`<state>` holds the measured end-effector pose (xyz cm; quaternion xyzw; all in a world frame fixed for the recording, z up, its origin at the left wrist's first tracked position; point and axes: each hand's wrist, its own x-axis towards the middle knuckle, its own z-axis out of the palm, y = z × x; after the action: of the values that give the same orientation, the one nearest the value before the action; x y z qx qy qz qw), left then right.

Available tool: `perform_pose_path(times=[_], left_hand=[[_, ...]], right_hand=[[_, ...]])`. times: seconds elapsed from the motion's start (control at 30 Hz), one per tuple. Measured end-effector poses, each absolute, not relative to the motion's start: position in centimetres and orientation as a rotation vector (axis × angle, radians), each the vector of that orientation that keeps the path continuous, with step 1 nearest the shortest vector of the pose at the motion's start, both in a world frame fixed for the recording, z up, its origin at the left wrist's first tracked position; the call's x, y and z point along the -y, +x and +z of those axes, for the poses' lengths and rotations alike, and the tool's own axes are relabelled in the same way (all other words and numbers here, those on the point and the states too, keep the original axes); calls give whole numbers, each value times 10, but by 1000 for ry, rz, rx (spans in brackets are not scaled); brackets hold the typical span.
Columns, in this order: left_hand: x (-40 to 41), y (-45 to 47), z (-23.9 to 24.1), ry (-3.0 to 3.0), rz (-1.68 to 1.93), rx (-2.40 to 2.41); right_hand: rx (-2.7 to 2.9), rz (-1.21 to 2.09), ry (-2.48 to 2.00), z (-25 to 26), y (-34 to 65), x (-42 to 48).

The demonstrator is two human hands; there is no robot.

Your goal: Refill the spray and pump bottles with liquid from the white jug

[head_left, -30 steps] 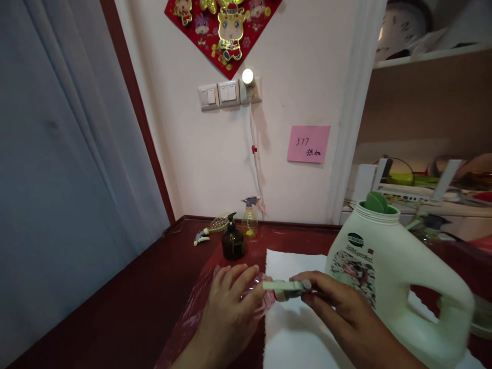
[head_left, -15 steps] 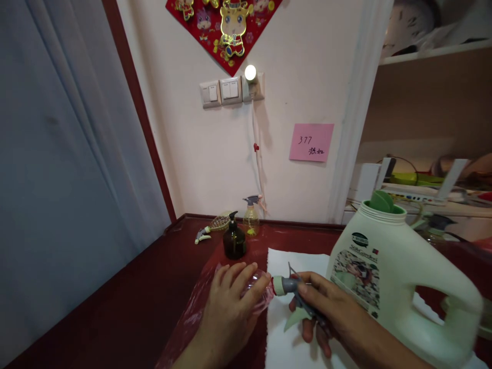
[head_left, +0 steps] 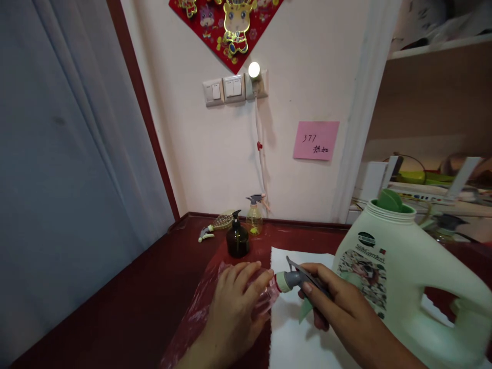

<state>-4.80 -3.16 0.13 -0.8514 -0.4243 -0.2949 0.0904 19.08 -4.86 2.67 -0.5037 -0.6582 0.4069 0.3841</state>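
My left hand [head_left: 234, 302] is wrapped over a clear plastic bottle [head_left: 265, 296] lying on its side on the dark red table [head_left: 126, 302]. My right hand [head_left: 338, 302] grips the grey and green spray trigger head [head_left: 294, 281] at the bottle's neck, fingers closed round it. The bottle's neck points right, over a white cloth [head_left: 295, 338] spread on the table. Most of the bottle's body is hidden under my left palm.
A large white detergent jug [head_left: 407, 287] with a green cap stands at the right, close to my right wrist. A dark brown pump bottle [head_left: 237, 240], a small yellow spray bottle [head_left: 254, 215] and a lying spray bottle [head_left: 215, 225] sit near the wall. Shelves with clutter are at the right.
My right hand has turned the spray head round at the bottle's neck, from a flat green side up to the grey trigger showing. The view has shifted slightly left and down.
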Motion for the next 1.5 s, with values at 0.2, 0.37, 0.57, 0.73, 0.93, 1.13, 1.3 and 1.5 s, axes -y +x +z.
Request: perform_pose_path(times=[0.2, 0.37, 0.57, 0.73, 0.93, 1.13, 1.3, 1.5], left_hand=[[33, -48, 7, -2699, -893, 1434], [32, -48, 6, -2694, -887, 1452], [31, -47, -1, -2621, -878, 1339], [32, -48, -3, -2596, -860, 1307], [30, -50, -5, -2613, -865, 1341], [29, -51, -1, -2633, -854, 1434], [30, -52, 1, -2629, -858, 1450], [30, -53, 1, -2618, -886, 1426]], right_hand=[[1763, 913, -1122, 34, 195, 44], [1697, 958, -1078, 30, 199, 35], [1549, 1061, -1184, 31, 193, 31], [1394, 962, -1132, 28, 187, 29], [1330, 1205, -971, 24, 185, 26], [1286, 1149, -964, 26, 187, 25], [1259, 1133, -982, 31, 189, 23], [1210, 1086, -1022, 39, 193, 25]])
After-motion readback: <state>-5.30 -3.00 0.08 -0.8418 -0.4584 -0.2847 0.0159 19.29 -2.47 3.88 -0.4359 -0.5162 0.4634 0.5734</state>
